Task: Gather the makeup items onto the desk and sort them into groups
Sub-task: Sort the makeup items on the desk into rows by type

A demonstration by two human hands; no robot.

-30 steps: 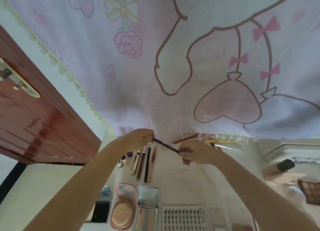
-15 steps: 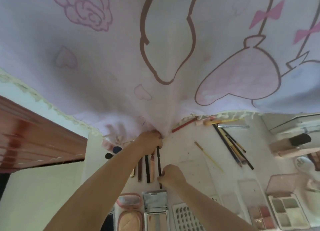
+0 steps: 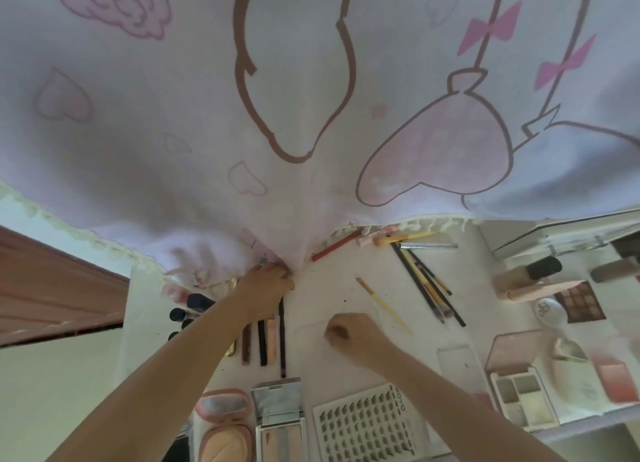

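Note:
A thin black pencil [image 3: 282, 340] lies on the white desk [image 3: 325, 288] as the rightmost of a row of stick items: a brown one [image 3: 246, 344], a black one [image 3: 263, 340] and a rose one [image 3: 272, 337]. My left hand [image 3: 268, 281] sits curled at the pencil's far end, by the curtain hem, and seems to pinch it. My right hand [image 3: 349, 333] rests as a fist on the desk to the right of the row, holding nothing.
A printed curtain [image 3: 311, 115] hangs over the desk's far edge. Loose pencils [image 3: 426, 285], a yellow stick [image 3: 382, 302] and a red pencil [image 3: 336, 245] lie right of centre. Near me are a pink cushion compact [image 3: 223, 423], a silver palette [image 3: 278, 413] and a lash tray [image 3: 367, 427]. Palettes [image 3: 580, 300] and a foundation bottle [image 3: 526, 276] stand far right.
Both hands brought the thin black pencil down from the air and laid it beside the row. My right hand has let go and moved right.

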